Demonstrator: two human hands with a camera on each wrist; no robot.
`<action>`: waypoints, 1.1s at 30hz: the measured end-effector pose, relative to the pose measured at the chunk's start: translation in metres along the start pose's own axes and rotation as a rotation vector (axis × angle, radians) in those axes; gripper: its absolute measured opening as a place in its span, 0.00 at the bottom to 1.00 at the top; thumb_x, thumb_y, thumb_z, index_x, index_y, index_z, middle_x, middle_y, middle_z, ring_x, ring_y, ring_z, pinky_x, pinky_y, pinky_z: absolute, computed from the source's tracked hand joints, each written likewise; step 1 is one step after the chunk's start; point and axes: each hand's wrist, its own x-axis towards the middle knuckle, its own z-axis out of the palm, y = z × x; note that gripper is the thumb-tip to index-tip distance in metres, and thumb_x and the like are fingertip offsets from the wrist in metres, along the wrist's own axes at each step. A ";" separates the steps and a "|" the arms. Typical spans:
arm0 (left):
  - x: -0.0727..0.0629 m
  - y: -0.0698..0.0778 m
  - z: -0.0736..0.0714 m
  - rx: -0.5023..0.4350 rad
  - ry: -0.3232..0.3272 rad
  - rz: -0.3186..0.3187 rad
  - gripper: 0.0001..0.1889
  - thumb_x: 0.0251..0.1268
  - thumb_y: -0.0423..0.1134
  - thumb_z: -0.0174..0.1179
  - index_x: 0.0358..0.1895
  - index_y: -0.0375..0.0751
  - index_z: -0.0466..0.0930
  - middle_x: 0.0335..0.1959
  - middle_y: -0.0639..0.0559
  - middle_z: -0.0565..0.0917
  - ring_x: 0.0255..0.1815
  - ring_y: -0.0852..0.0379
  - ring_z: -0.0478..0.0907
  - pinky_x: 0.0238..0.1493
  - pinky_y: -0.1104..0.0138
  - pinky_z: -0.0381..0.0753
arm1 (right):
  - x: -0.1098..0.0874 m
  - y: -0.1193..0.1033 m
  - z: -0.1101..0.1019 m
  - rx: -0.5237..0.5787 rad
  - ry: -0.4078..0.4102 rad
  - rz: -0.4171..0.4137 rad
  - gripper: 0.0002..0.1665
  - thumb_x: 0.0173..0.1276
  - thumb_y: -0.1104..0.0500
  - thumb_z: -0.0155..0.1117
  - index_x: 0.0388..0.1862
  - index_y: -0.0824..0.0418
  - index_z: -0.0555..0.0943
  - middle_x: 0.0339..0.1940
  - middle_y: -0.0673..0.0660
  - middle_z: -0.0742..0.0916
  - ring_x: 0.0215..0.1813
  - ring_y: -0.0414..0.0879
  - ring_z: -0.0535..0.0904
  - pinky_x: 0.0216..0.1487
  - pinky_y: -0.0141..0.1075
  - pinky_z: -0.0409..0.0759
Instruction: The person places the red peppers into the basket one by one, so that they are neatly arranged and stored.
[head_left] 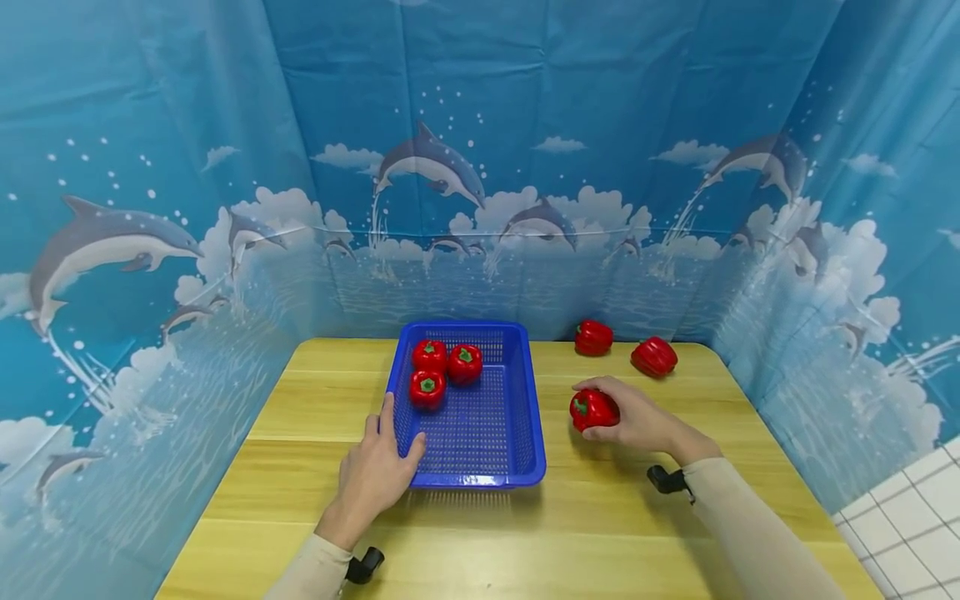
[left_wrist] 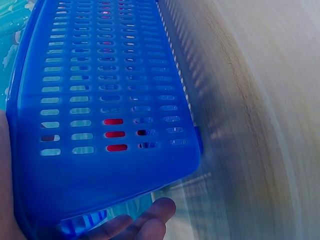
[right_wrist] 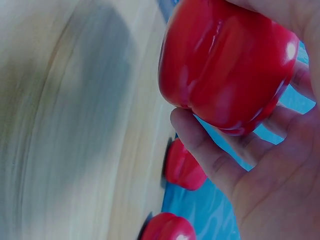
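Observation:
My right hand (head_left: pixel 637 418) grips a red bell pepper (head_left: pixel 595 410) to the right of the blue basket, its green stem facing left. In the right wrist view the pepper (right_wrist: pixel 227 67) is held between thumb and fingers, its shadow falling on the table. My left hand (head_left: pixel 377 467) rests at the near left part of the basket (head_left: pixel 528 417), forefinger stretched along the rim and thumb reaching over it. Loose fingers (left_wrist: pixel 162 209) show beyond the basket's corner in the left wrist view. Three red bell peppers (head_left: pixel 427 389) stand stem up in the basket's far left part.
Two more red bell peppers, one at the back (head_left: pixel 593 337) and one farther right (head_left: pixel 654 357), lie near the far edge of the wooden table (head_left: pixel 480 550). A blue dolphin-print curtain (head_left: pixel 540 275) hangs close behind the table and along both sides.

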 end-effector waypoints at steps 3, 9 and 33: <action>0.000 -0.001 -0.001 0.005 -0.006 -0.003 0.53 0.87 0.64 0.62 0.99 0.42 0.46 0.79 0.26 0.77 0.28 0.47 0.79 0.27 0.61 0.82 | 0.000 -0.003 -0.002 0.011 0.014 -0.007 0.46 0.71 0.50 0.90 0.83 0.58 0.80 0.77 0.64 0.86 0.74 0.66 0.85 0.67 0.63 0.93; 0.001 -0.001 -0.003 0.011 -0.008 -0.008 0.53 0.87 0.63 0.62 0.99 0.42 0.46 0.82 0.26 0.76 0.33 0.44 0.82 0.32 0.56 0.89 | 0.003 -0.009 -0.006 -0.002 0.027 -0.023 0.46 0.72 0.49 0.90 0.83 0.56 0.79 0.77 0.62 0.87 0.73 0.64 0.86 0.68 0.62 0.93; 0.000 -0.001 -0.002 0.009 -0.011 -0.004 0.53 0.87 0.63 0.62 0.99 0.42 0.46 0.80 0.26 0.77 0.30 0.46 0.80 0.29 0.59 0.86 | 0.030 -0.051 -0.012 -0.019 0.038 -0.088 0.45 0.72 0.51 0.90 0.83 0.54 0.79 0.77 0.59 0.87 0.73 0.62 0.88 0.69 0.61 0.93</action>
